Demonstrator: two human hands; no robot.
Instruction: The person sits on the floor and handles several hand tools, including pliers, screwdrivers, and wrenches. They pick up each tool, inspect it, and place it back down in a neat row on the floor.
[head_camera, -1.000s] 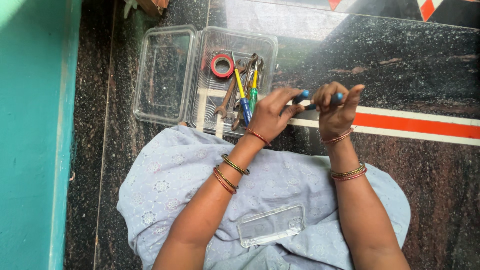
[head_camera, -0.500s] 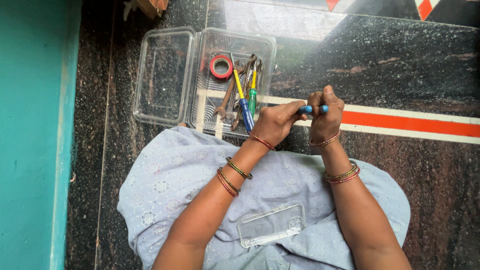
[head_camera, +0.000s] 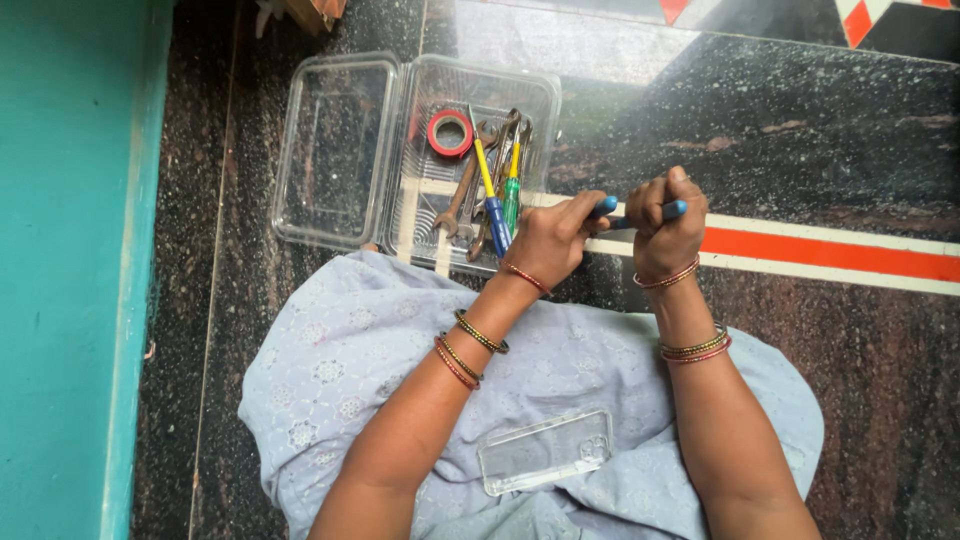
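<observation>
The floor (head_camera: 800, 130) was polished dark speckled stone, glossy enough to mirror light. The box (head_camera: 330, 150) was thin clear plastic, shiny and ribbed at its base. In it, the wrenches (head_camera: 462, 195) looked like dull, rusty metal, the screwdrivers (head_camera: 490, 200) had smooth translucent plastic handles, and the tape (head_camera: 449, 132) was glossy red. The tool (head_camera: 640, 212) in both hands carried smooth blue plastic grips. The cloth (head_camera: 340, 360) was matt and embroidered. The case (head_camera: 545, 452) on it was clear and glossy.
</observation>
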